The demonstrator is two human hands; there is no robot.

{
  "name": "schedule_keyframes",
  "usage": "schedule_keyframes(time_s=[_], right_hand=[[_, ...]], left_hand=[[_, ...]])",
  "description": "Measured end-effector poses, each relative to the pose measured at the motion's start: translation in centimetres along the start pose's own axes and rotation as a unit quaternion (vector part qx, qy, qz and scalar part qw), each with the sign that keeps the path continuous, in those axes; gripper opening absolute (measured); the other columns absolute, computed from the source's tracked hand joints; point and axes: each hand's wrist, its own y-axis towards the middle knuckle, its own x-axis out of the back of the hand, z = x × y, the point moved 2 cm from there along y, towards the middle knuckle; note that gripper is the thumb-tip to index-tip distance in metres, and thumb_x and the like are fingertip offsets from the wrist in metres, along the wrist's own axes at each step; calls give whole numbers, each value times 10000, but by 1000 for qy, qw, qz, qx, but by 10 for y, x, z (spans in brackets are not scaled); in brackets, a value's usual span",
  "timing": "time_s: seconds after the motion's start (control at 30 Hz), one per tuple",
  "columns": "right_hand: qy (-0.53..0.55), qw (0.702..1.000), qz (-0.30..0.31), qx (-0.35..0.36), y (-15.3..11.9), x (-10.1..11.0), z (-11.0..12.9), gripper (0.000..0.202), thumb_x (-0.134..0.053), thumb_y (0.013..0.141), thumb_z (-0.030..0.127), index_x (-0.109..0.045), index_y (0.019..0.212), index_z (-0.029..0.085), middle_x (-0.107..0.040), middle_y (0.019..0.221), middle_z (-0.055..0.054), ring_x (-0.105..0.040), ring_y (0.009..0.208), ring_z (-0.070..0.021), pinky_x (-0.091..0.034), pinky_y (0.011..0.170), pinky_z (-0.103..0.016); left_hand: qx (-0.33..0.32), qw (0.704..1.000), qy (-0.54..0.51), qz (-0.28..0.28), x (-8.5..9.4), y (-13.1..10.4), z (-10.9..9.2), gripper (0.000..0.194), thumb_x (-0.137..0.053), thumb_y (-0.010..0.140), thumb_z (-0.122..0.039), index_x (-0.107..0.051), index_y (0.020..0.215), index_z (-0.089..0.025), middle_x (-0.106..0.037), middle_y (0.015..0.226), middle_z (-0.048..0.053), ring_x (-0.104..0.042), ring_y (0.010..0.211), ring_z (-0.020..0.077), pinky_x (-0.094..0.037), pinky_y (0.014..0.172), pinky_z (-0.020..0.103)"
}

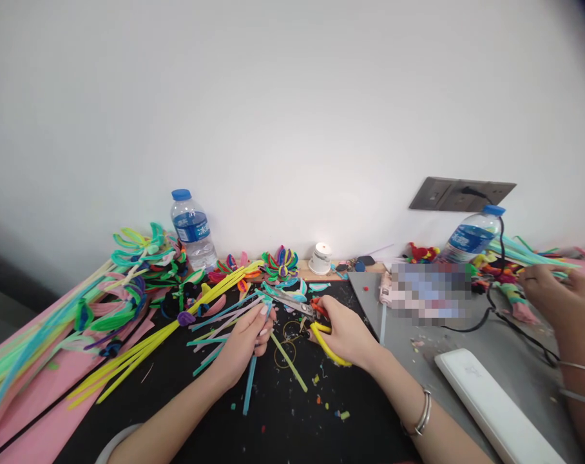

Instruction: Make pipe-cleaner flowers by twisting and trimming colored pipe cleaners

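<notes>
Above the black tabletop [321,412], my left hand [254,335] pinches a blue pipe cleaner [249,386] near its top, its lower end hanging down. My right hand [343,332] is closed on the yellow and orange handles of a pair of scissors [299,305]. The blades point left and reach the top of the pipe cleaner beside my left fingertips. Several blue, lilac and green pipe cleaners [215,328] fan out left of my left hand, and a yellow-green one [288,362] lies between my hands.
Pipe-cleaner flowers [280,264] and yellow stems [142,354] lie left and behind. Water bottles [191,232] stand by the wall at both sides. A white cup [321,258] stands at the back. Right are a white case [490,399], a black cable [519,335] and another person's hand [565,303].
</notes>
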Motion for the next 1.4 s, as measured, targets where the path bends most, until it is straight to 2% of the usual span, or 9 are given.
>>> schedule_keyframes(time_s=[0.1, 0.27, 0.47, 0.63, 0.8, 1.13, 1.4], right_hand=[[-21, 1000, 8, 6, -1, -1, 0, 257, -612, 729, 369, -480, 870, 198, -580, 883, -26, -548, 729, -159, -358, 622, -236], [-40, 999, 0, 19, -2, 2, 2, 278, -631, 719, 381, -496, 886, 203, -592, 893, -24, -573, 773, -174, -365, 643, -240], [-48, 998, 0, 27, -3, 4, 4, 258, -649, 704, 377, -509, 831, 202, -601, 846, -17, -576, 751, -173, -361, 619, -237], [-41, 999, 12, 30, -3, 2, 5, 277, -652, 702, 412, -548, 852, 204, -622, 869, -24, -591, 783, -186, -366, 625, -241], [-54, 998, 15, 24, -2, 1, 6, 263, -659, 696, 384, -560, 867, 210, -631, 854, -17, -599, 783, -191, -357, 613, -238], [-60, 998, 8, 26, -4, -1, 5, 273, -661, 699, 396, -575, 887, 218, -645, 856, -14, -602, 779, -194, -343, 606, -236], [-60, 998, 25, 15, -4, 0, 8, 303, -667, 694, 395, -608, 933, 218, -659, 887, -30, -614, 805, -206, -355, 619, -242]], left_hand=[[-14, 999, 30, -11, 2, 1, 0, 364, -534, 797, -527, -513, 848, -167, -289, 621, -79, -207, 462, 46, -146, 383, 132], [-41, 997, 66, -22, 5, 0, -5, 375, -514, 799, -547, -501, 827, -173, -295, 615, -75, -213, 464, 52, -147, 367, 129], [0, 999, 33, 6, 5, -6, -11, 343, -513, 825, -507, -511, 838, -164, -278, 595, -82, -145, 450, 44, -97, 359, 129], [-2, 996, 84, 20, 7, -4, -7, 347, -483, 830, -518, -502, 846, -172, -294, 579, -86, -157, 426, 43, -121, 350, 136], [-9, 992, 125, 11, 9, -1, -2, 370, -475, 809, -545, -500, 849, -178, -278, 565, -93, -167, 410, 49, -131, 336, 145], [-18, 987, 160, -3, 11, 0, 1, 389, -462, 807, -563, -507, 841, -178, -262, 549, -98, -169, 399, 55, -147, 332, 158], [-24, 983, 183, -15, 10, 2, 2, 398, -463, 803, -571, -509, 758, -177, -273, 534, -95, -188, 391, 53, -141, 342, 158]])
